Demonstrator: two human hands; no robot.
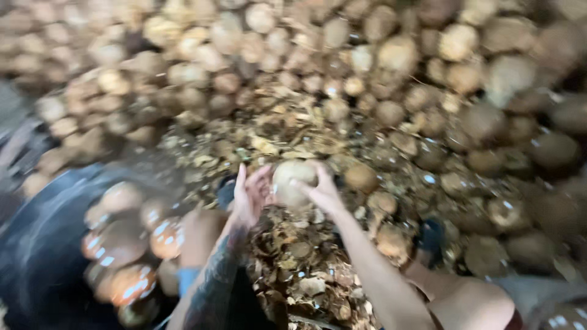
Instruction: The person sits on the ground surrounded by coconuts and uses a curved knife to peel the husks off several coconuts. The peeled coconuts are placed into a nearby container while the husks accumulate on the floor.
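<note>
A pale round coconut [292,180] sits between both hands at the middle of the blurred head view. My left hand [249,194] cups its left side with fingers spread upward. Gripping its right side, my right hand [322,191] has fingers curled over the top. Under the hands lies a heap of brown husk scraps [299,256]. My knee [465,299] shows at the lower right.
A big pile of husked coconuts [342,55] fills the back and right. A dark round tub [36,244] at the lower left holds several wet coconuts [122,238]. A dark sandal [431,235] rests among the scraps.
</note>
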